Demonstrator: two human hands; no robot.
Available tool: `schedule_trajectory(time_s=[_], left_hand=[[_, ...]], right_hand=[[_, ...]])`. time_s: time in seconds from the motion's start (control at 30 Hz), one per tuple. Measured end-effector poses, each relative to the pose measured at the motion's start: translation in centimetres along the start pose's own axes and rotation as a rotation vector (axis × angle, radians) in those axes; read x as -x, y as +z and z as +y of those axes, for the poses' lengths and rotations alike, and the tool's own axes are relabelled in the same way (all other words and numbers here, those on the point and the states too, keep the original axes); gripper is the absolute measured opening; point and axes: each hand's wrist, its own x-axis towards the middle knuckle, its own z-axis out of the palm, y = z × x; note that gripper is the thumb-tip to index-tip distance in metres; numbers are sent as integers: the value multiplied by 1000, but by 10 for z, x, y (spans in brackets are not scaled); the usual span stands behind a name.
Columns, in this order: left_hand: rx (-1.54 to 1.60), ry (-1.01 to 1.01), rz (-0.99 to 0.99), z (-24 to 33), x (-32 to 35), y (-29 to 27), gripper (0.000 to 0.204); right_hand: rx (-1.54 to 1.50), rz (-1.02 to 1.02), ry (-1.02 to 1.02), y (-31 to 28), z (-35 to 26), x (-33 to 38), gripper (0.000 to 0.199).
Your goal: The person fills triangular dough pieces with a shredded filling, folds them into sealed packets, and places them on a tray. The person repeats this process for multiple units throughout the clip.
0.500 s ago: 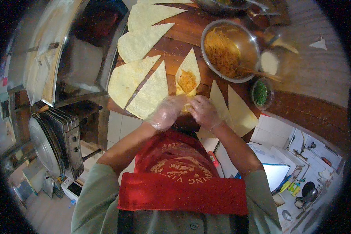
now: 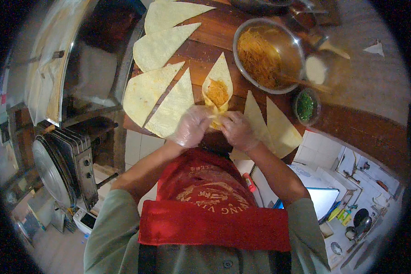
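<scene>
Both my hands wear clear plastic gloves. My left hand point(image 2: 192, 125) and my right hand point(image 2: 236, 129) pinch the near end of one pale flatbread wedge point(image 2: 220, 69), whose near sides are folded inward and whose point faces away from me. A mound of orange shredded filling point(image 2: 218, 92) lies in the middle of it. Left of my left hand are more flat wedges, the closest being a pale wedge point(image 2: 172, 105). On the right, narrow wedges point(image 2: 280, 121) lie beside my right hand, which partly covers them.
A steel bowl point(image 2: 301, 55) of orange shreds with a wooden utensil stands beyond my right hand. Near it are a small tub of chopped greens point(image 2: 307, 107) and a white round container point(image 2: 315, 70). A round metal-topped griddle point(image 2: 52, 169) stands at left, below a glass-fronted case point(image 2: 96, 64).
My fingers have shifted slightly at the wedge's near end, and the folded sides are drawn up more around the filling. My left hand's fingers have come into clearer view.
</scene>
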Motion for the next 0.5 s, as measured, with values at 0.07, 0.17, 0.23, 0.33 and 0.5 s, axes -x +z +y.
schedule_trajectory(time_s=[0.07,0.17,0.23,0.33,0.5], left_hand=[[-156,112,-94,-2,4,3,24],[-249,179,-224,-1,0,6,27],[-315,211,-242,-6,6,11,30],[-365,225,-283,-4,7,7,33],[-320,347,-464,-2,-5,-21,47]], right_hand=[[-40,-33,88,-5,-7,-5,26],[49,7,-169,-6,1,-4,21],[-179,110,39,-8,-2,-2,25],[-175,115,66,-21,-12,-13,34],[-28,-74,19,-4,-3,-6,47]])
